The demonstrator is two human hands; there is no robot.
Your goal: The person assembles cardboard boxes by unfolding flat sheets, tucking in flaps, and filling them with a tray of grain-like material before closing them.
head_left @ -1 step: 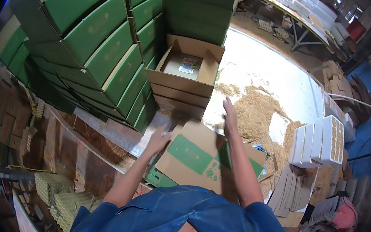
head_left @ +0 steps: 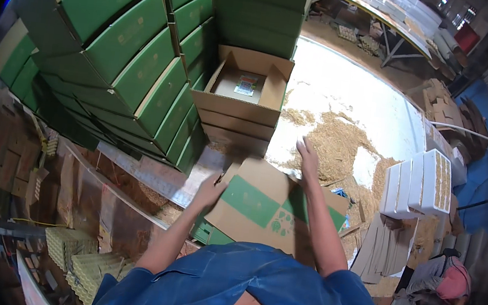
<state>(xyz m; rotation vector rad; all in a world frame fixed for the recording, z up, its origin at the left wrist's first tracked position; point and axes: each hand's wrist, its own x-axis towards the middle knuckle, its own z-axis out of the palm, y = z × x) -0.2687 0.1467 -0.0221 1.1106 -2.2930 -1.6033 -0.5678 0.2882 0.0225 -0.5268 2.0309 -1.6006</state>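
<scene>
In front of my body lies a brown cardboard box [head_left: 241, 222] with green printed bands, seemingly folded flat, over more green cardboard. My left hand [head_left: 208, 192] is at its left edge, fingers partly stretched along the side; whether they grip it I cannot tell. Above the box's right part, my right hand [head_left: 309, 160] is open, fingers stretched forward and thumb raised, holding nothing. Just beyond is an open-topped brown carton [head_left: 237, 111] on a stack, with a small colourful label inside.
Tall stacks of green boxes [head_left: 142, 42] rise at the left. Brown husk-like litter [head_left: 336, 145] lies on the white surface [head_left: 356, 81]. White foam-like blocks [head_left: 413, 184] and flat cardboard pieces [head_left: 383, 246] stand at the right. Pale egg trays [head_left: 92, 274] sit at lower left.
My left hand has shifted slightly down, toward me, along the box's left edge. My right hand has moved slightly right and toward me, its fingers still stretched out.
</scene>
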